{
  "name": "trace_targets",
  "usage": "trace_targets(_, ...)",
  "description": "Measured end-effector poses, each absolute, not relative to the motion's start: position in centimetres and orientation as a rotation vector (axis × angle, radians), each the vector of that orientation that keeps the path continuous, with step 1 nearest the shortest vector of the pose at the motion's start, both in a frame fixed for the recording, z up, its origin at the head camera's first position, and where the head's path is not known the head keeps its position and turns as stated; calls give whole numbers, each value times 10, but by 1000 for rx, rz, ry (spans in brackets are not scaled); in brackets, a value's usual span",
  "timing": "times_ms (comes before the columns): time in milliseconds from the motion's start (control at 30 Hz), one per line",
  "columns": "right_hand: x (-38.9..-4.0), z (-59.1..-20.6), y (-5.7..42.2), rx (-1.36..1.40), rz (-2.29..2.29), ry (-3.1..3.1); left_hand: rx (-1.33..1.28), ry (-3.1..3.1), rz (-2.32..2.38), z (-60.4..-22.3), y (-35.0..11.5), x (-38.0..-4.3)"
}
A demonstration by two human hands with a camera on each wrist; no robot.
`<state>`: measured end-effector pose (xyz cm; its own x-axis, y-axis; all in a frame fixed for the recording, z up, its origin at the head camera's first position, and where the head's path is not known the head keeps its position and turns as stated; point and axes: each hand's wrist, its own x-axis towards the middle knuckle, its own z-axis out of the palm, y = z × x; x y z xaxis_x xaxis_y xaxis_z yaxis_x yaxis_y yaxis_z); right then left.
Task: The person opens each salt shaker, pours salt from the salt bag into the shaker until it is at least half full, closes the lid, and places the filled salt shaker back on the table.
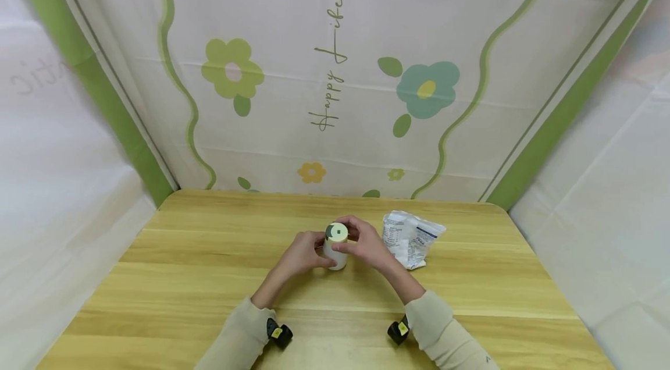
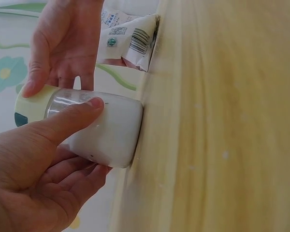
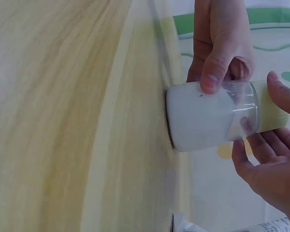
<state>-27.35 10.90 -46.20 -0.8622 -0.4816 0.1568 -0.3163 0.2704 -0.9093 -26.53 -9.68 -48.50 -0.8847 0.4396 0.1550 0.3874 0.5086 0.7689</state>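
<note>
A clear jar (image 1: 335, 256) filled with a white substance stands upright on the wooden table, capped by a pale yellow lid (image 1: 339, 232) with a dark green patch. My left hand (image 1: 300, 254) grips the jar's body from the left; its thumb lies along the wall in the left wrist view, where the jar (image 2: 113, 128) appears sideways. From the right, my right hand (image 1: 366, 244) holds the lid between thumb and fingers. In the right wrist view the lid (image 3: 269, 108) sits on the jar's neck, with white content filling most of the jar below.
A crumpled white printed packet (image 1: 408, 239) lies on the table (image 1: 220, 277) just right of my right hand; its barcode side (image 2: 135, 41) shows in the left wrist view. A flowered white curtain (image 1: 293, 67) hangs behind the table's back edge, with more cloth at both sides.
</note>
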Motion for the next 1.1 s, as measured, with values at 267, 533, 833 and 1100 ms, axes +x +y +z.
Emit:
trace_targets(267,-276,-457,113,-872,-1640,2268,745,2656,1331,-484,-95,-267)
trace_targets(533,-275,-463,112,-737,-1678,2320,751,2652,1337,-487,-95,-268)
trace_targets(833,-276,-461,114,-847,-1674,2284,743,2652,1321,-487,-94,-269)
trace_targets(1100,-273,-463,109,-684,-1686,2378,745,2649,1341,-487,-95,-268)
